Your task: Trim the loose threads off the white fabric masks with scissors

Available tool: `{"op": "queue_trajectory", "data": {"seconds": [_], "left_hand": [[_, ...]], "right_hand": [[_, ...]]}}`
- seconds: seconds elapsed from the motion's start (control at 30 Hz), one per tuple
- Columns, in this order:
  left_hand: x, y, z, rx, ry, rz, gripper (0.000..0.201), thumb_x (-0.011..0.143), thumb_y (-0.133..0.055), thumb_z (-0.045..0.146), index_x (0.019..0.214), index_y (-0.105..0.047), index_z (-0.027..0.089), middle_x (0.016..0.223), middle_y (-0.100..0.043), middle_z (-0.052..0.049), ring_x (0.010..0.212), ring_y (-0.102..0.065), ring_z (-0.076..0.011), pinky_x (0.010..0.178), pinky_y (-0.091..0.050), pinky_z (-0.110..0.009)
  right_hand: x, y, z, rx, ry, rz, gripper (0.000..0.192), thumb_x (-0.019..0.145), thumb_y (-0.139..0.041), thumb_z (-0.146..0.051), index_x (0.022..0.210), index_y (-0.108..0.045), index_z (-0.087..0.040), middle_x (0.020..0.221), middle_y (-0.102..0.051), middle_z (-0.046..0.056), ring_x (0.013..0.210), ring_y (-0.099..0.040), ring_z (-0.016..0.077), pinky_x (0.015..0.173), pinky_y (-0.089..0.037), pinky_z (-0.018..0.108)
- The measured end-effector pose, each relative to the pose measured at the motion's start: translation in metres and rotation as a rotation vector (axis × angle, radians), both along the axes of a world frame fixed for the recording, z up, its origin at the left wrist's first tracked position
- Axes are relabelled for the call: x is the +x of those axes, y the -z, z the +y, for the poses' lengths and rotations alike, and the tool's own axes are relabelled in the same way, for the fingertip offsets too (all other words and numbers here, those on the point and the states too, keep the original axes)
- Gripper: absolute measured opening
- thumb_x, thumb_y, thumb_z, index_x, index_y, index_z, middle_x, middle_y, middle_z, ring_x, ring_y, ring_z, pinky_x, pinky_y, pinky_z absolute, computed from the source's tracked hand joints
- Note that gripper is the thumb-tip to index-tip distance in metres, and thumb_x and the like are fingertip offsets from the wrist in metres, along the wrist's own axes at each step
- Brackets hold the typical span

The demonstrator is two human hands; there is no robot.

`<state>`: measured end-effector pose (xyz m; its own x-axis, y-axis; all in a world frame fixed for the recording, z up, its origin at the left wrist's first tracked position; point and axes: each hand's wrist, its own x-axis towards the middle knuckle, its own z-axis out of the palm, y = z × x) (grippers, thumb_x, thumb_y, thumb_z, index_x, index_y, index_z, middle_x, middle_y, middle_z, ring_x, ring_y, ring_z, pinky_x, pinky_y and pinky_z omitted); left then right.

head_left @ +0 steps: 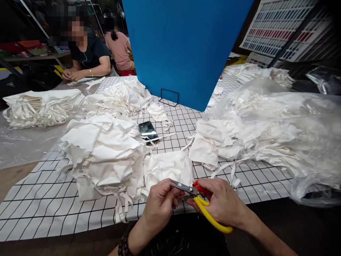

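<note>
My right hand is closed around a pair of scissors with one red and one yellow handle. Their dark blades point left and reach my left hand. The fingers of that hand are pinched together beside the blades; what they hold is hidden. Just beyond both hands lies a white cloth piece with straps, its near edge partly behind my left hand. To the left rises a heap of white cloth pieces. On the right lie more crumpled white pieces, with loose straps hanging toward me.
A dark phone lies on the checked tablecloth. Behind it stands a tall blue panel with a wire stand. Clear plastic covers cloth at right; stacked cloth lies left. A co-worker sits across.
</note>
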<state>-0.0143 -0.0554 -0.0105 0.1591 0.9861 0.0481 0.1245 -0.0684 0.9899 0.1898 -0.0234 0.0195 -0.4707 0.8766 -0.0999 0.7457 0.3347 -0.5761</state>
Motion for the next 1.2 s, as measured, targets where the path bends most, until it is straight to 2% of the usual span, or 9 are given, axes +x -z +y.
{"op": "queue_trajectory", "data": {"seconds": [0.13, 0.3, 0.67, 0.97, 1.07, 1.13, 1.2], "left_hand": [[0.004, 0.002, 0.0, -0.077, -0.001, -0.064, 0.025, 0.093, -0.051, 0.025, 0.075, -0.065, 0.015, 0.07, -0.061, -0.002, 0.051, -0.053, -0.0088, 0.049, -0.043, -0.02], [0.007, 0.002, 0.001, -0.117, 0.017, -0.082, 0.023, 0.092, -0.052, 0.025, 0.075, -0.063, 0.015, 0.068, -0.06, -0.002, 0.05, -0.051, -0.0087, 0.049, -0.042, -0.019], [0.003, -0.003, 0.0, 0.008, 0.042, 0.096, 0.023, 0.092, -0.05, 0.018, 0.073, -0.064, 0.016, 0.068, -0.06, -0.002, 0.052, -0.052, -0.0089, 0.051, -0.041, -0.02], [0.004, -0.004, 0.003, -0.095, 0.027, 0.037, 0.028, 0.094, -0.049, 0.029, 0.074, -0.063, 0.016, 0.066, -0.061, -0.002, 0.052, -0.051, -0.0108, 0.05, -0.042, -0.021], [0.004, -0.004, 0.008, 0.03, -0.01, 0.199, 0.026, 0.095, -0.047, 0.03, 0.078, -0.062, 0.017, 0.081, -0.064, -0.006, 0.075, -0.06, -0.0172, 0.07, -0.048, -0.028], [0.003, 0.003, 0.013, 0.156, -0.089, 0.438, 0.015, 0.089, -0.057, 0.032, 0.089, -0.064, 0.018, 0.105, -0.063, -0.011, 0.102, -0.058, -0.0262, 0.089, -0.045, -0.04], [0.001, 0.015, 0.019, 0.21, -0.153, 0.677, 0.026, 0.08, -0.066, 0.034, 0.101, -0.063, 0.02, 0.119, -0.059, -0.013, 0.113, -0.052, -0.0338, 0.095, -0.04, -0.05]], "right_hand": [[0.003, 0.005, 0.0, -0.053, -0.005, 0.056, 0.035, 0.073, -0.07, -0.048, 0.063, -0.051, -0.02, 0.055, -0.047, -0.007, 0.05, -0.038, 0.0087, 0.049, -0.026, 0.022], [0.003, 0.002, -0.002, -0.107, -0.005, 0.076, 0.037, 0.07, -0.072, -0.051, 0.069, -0.052, -0.021, 0.059, -0.05, -0.006, 0.053, -0.039, 0.0094, 0.05, -0.027, 0.022], [0.001, -0.003, -0.004, -0.137, -0.017, 0.116, 0.035, 0.068, -0.074, -0.049, 0.071, -0.053, -0.022, 0.062, -0.052, -0.006, 0.056, -0.042, 0.0107, 0.051, -0.027, 0.022], [0.005, 0.011, -0.005, -0.151, 0.046, 0.195, 0.039, 0.072, -0.071, -0.047, 0.062, -0.045, -0.02, 0.054, -0.041, -0.007, 0.051, -0.034, 0.0088, 0.048, -0.024, 0.022], [0.013, 0.017, -0.001, -0.23, 0.116, 0.312, 0.035, 0.073, -0.072, -0.044, 0.07, -0.047, -0.02, 0.061, -0.043, -0.006, 0.056, -0.037, 0.0096, 0.05, -0.029, 0.021], [0.022, 0.022, 0.001, -0.266, 0.206, 0.357, 0.034, 0.076, -0.07, -0.043, 0.072, -0.047, -0.02, 0.063, -0.045, -0.006, 0.058, -0.04, 0.0102, 0.052, -0.033, 0.021], [0.033, 0.03, 0.002, -0.266, 0.292, 0.362, 0.033, 0.077, -0.068, -0.044, 0.072, -0.046, -0.021, 0.063, -0.045, -0.006, 0.058, -0.042, 0.0109, 0.053, -0.036, 0.022]]}}
